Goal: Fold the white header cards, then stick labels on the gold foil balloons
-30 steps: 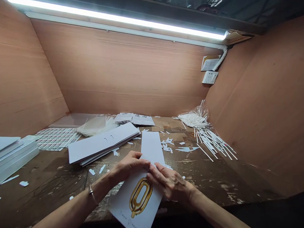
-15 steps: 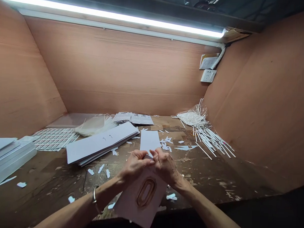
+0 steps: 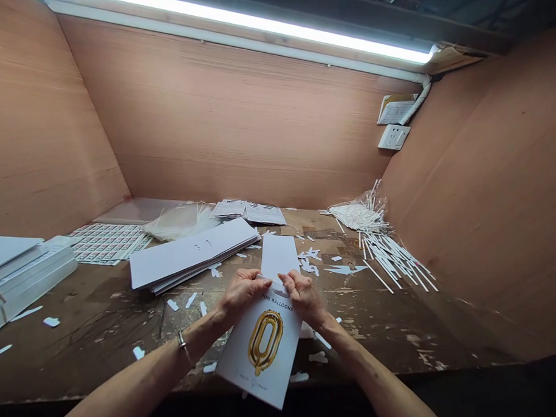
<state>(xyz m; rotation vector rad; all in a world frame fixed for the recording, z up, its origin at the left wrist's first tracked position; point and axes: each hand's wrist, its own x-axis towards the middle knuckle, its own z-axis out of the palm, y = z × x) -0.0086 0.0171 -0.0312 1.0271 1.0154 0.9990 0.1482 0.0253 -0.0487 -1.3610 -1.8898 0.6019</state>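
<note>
A white card (image 3: pixel 259 348) printed "FOIL BALLOONS" above a gold balloon zero sits over the near part of the worktop (image 3: pixel 87 311), with a plain flap (image 3: pixel 279 255) rising past the hands. The left hand (image 3: pixel 243 292) and right hand (image 3: pixel 305 296) sit side by side at the card's middle, each grip closed on the card where the flap meets the printed part. A bracelet (image 3: pixel 181 340) circles the left wrist.

Paper scraps (image 3: pixel 191 300) are scattered around the card. Just left of it lies a stack of white cards (image 3: pixel 189 257), and beyond that stack are printed sheets (image 3: pixel 248 212) and a clear plastic bundle (image 3: pixel 179 222). Further left are a label sheet (image 3: pixel 108 242) and a white stack (image 3: pixel 24 279). To the right, white sticks (image 3: pixel 395 261) lie fanned beside a clear bag of more sticks (image 3: pixel 360 214). A wall socket (image 3: pixel 393 137) is on the right wall.
</note>
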